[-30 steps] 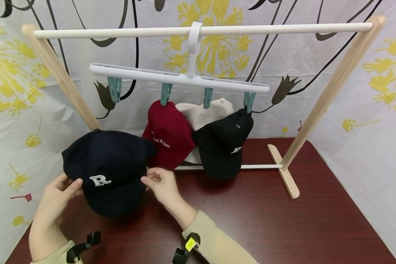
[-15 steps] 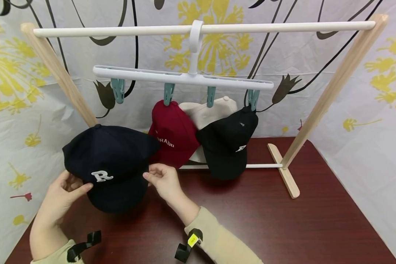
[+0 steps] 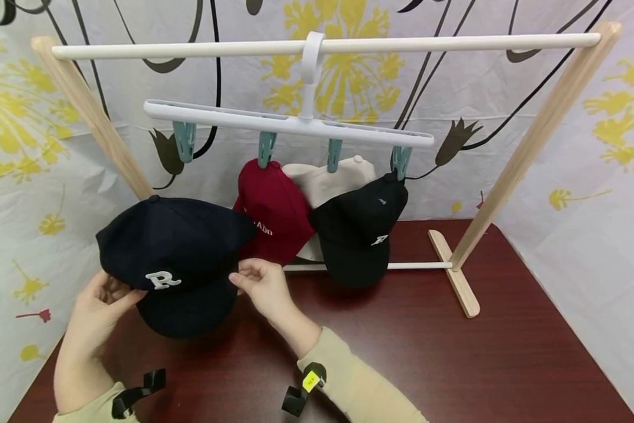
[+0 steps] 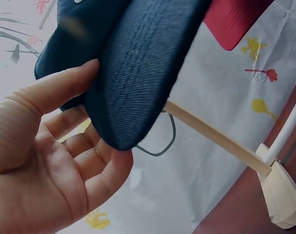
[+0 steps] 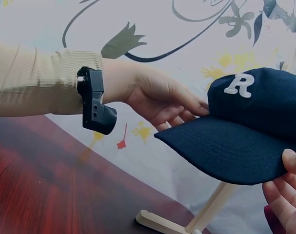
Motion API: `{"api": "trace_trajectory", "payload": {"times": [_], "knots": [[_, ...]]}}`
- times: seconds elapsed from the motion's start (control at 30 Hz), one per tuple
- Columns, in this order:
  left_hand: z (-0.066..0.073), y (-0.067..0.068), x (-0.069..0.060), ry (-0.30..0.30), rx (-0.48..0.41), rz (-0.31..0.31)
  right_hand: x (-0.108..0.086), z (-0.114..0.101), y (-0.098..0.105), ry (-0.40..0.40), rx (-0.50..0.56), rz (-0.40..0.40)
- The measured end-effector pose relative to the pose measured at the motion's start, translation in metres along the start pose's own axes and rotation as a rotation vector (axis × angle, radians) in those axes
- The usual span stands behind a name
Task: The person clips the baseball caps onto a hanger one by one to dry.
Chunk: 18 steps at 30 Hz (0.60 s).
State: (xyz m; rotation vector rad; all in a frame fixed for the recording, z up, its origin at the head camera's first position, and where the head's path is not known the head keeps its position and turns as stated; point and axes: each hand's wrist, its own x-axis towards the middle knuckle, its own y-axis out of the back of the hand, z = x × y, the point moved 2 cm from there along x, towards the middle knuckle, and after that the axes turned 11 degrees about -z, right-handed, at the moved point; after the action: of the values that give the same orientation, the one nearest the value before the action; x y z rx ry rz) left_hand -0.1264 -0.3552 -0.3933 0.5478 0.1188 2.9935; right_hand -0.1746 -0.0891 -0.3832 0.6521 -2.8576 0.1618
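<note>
A navy baseball cap (image 3: 176, 252) with a white letter R is held up in front of me, its brim pointing down and toward me. My left hand (image 3: 94, 311) grips its left side where crown and brim meet, thumb on the front and fingers behind. On the opposite side, my right hand (image 3: 264, 288) pinches the brim edge between thumb and fingers; some fingertips are hidden by the cap. The left wrist view shows the left thumb against the brim (image 4: 138, 73). Above the cap hangs the leftmost teal clip (image 3: 185, 141) of a white hanger (image 3: 285, 122), apart from it.
A maroon cap (image 3: 274, 217), a cream cap (image 3: 343, 179) and a black cap (image 3: 361, 229) hang from the other clips. The hanger hooks over the white rail (image 3: 454, 43) of a wooden rack (image 3: 533, 147) on a dark red table (image 3: 454, 364).
The navy cap has risen slightly with both hands. My left thumb has shifted inward, toward the R. The hanger and its caps swung right, then back left.
</note>
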Motion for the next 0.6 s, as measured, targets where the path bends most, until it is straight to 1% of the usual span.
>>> {"api": "trace_trajectory", "payload": {"times": [0.17, 0.23, 0.37, 0.47, 0.6], "knots": [[0.0005, -0.0043, 0.0017, -0.015, -0.016, 0.02, 0.001, -0.0015, 0.0026, -0.004, -0.008, -0.002], [0.0005, -0.005, 0.0026, -0.007, -0.017, 0.034, 0.0015, -0.0018, 0.0032, -0.005, -0.01, -0.003], [-0.0008, -0.007, 0.0049, 0.013, -0.056, 0.074, 0.0031, -0.0031, 0.0048, -0.007, -0.022, -0.004], [-0.0035, -0.0087, 0.0056, 0.029, -0.091, 0.091, 0.0048, -0.0046, 0.0062, -0.007, -0.036, -0.006], [-0.0072, -0.0087, 0.0057, 0.049, -0.085, 0.102, 0.0071, -0.0071, 0.0076, 0.001, -0.046, -0.012]]}}
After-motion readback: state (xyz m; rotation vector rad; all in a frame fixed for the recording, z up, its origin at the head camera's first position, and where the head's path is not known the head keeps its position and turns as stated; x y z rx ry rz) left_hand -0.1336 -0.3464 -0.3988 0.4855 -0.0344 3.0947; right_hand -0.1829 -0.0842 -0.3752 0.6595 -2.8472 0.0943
